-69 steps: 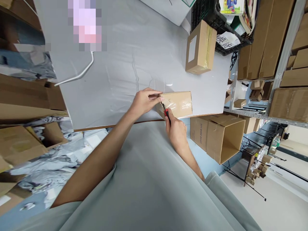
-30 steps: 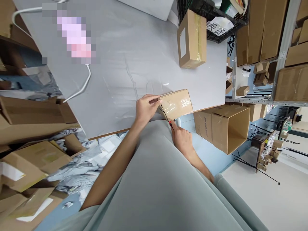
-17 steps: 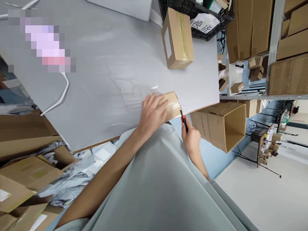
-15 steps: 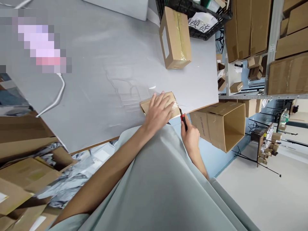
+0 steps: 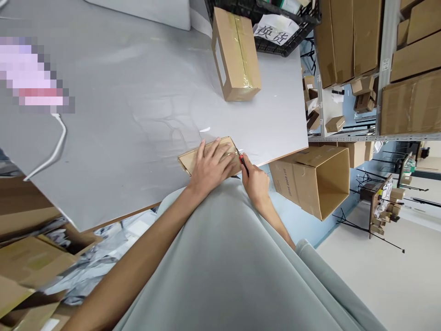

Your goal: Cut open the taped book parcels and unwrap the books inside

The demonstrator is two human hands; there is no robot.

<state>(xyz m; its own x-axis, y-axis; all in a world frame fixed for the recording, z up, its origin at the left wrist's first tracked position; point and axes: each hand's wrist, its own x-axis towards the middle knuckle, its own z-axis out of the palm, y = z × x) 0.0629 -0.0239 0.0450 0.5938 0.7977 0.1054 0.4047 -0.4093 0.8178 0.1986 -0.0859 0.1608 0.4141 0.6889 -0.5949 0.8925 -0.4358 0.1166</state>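
Observation:
A small flat cardboard box (image 5: 187, 161) lies at the near edge of the grey table (image 5: 138, 115). My left hand (image 5: 211, 166) rests on top of it with the fingers spread and stretched out. My right hand (image 5: 255, 183) is wrapped round a red and black utility knife (image 5: 244, 164). The knife's tip meets the right end of the box, where shiny tape shows. How deep the blade sits cannot be made out.
A taped carton (image 5: 241, 59) stands at the back beside a black crate (image 5: 289, 46) with a paper sign. An open tall carton (image 5: 310, 179) is right of the table. Open boxes (image 5: 31, 257) and grey plastic bags (image 5: 99, 257) lie at lower left. Shelves (image 5: 382, 82) hold cartons.
The knife in my right hand has come up to the box's right end and its angle has shifted. My left hand stays on the box. The whole view has shifted slightly.

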